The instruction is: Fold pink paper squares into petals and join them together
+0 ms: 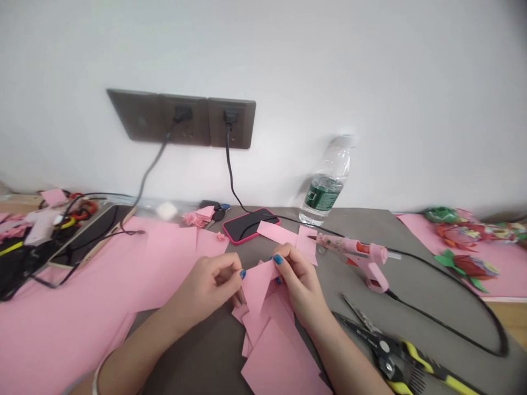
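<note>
Lower centre of frame: loose, overlapping pile of pink paper squares, on grey tabletop. Lower right: black-and-yellow hand tool, blades spread. Centre, just above the pile: single folded pink paper, pointed end downward, held between both hands. Left hand: thumb and forefinger pinching its left corner. Right hand: thumb in front, fingers behind, pinching its upper right corner. Left side: large pink sheets, lying flat. Right of centre: pink glue gun, nozzle leftward. Far right: paper flowers. Beyond the hands: phone in pink case. Farther, right of centre: clear bottle, green label. Upper left: dark socket panel, two plugs inserted.
</note>
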{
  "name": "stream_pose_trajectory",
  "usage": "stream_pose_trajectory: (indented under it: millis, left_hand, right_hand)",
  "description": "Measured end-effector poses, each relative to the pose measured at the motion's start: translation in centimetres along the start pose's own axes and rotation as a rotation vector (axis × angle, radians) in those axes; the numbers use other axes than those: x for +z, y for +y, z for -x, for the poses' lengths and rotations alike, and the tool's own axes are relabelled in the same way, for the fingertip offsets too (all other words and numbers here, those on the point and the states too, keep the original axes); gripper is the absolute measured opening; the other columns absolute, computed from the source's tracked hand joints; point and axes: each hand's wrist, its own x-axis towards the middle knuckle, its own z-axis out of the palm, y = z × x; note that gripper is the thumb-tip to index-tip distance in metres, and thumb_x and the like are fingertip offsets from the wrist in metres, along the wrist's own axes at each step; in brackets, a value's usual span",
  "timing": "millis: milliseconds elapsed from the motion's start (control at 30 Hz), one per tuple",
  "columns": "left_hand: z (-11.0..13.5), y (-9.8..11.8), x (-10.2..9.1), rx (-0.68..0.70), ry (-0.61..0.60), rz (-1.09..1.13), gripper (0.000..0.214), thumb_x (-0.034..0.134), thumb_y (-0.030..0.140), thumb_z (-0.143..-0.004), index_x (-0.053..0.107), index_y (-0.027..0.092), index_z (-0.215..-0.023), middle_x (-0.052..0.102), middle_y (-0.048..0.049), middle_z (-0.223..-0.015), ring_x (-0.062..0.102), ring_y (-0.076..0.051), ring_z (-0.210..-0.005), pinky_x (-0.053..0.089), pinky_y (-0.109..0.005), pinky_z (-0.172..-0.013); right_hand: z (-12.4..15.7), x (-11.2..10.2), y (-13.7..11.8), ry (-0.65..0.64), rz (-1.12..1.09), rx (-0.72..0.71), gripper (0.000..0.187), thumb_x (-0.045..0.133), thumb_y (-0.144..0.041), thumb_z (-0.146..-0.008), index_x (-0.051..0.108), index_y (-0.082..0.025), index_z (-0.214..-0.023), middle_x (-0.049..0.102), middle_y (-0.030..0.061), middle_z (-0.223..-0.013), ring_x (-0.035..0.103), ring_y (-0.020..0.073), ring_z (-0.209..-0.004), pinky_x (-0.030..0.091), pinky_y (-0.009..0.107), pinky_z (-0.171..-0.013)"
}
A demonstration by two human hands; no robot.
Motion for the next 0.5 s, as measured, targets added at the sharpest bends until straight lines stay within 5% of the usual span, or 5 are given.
stream_pose_trajectory:
  millis: [133, 233, 367, 500]
  left_hand:
    - [-0.4, -0.4, -0.9, 0.028, 0.085, 0.012, 0.022, 0.051, 0.024, -0.093, 0.047, 0.021, -0.072, 0.073, -0.0007, -0.063, 0.067, -0.014, -0.054, 0.054, -0.023, -0.056]
    - [-0.5, -0.5, -0.8, 0.058, 0.119, -0.039, 0.022, 0.049, 0.029, -0.096, 0.053, 0.020, -0.077, 0.070, 0.0001, -0.067, 0.064, -0.013, -0.055, 0.051, -0.022, -0.056]
    - [-0.3, -0.3, 0.1, 0.096, 0.039, -0.181, 0.021, 0.053, 0.034, -0.095, 0.063, 0.018, -0.085, 0.060, 0.0021, -0.069, 0.056, -0.012, -0.060, 0.040, -0.021, -0.055]
    - [0.0, -0.5, 0.7, 0.108, 0.010, -0.263, 0.026, 0.049, 0.029, -0.095, 0.055, 0.018, -0.072, 0.042, 0.0055, -0.061, 0.039, -0.010, -0.056, 0.028, -0.022, -0.051]
  right_hand:
    - [-0.2, -0.4, 0.1, 0.089, -0.082, 0.046, 0.032, 0.059, -0.046, -0.095, 0.052, -0.021, -0.076, 0.041, -0.0050, -0.066, 0.033, 0.0111, -0.054, 0.026, 0.024, -0.051]
    - [-0.1, -0.1, -0.3, 0.033, 0.009, 0.024, 0.036, 0.061, -0.048, -0.093, 0.053, -0.020, -0.072, 0.043, -0.0038, -0.066, 0.036, 0.0116, -0.056, 0.029, 0.024, -0.052]
    - [0.0, 0.3, -0.9, -0.070, 0.080, -0.029, 0.037, 0.061, -0.047, -0.093, 0.054, -0.020, -0.069, 0.047, -0.0021, -0.066, 0.042, 0.0131, -0.060, 0.034, 0.025, -0.056]
    - [0.1, 0.2, -0.9, -0.091, 0.093, -0.017, 0.031, 0.056, -0.046, -0.096, 0.063, -0.019, -0.082, 0.058, 0.0015, -0.076, 0.048, 0.0141, -0.063, 0.037, 0.025, -0.058]
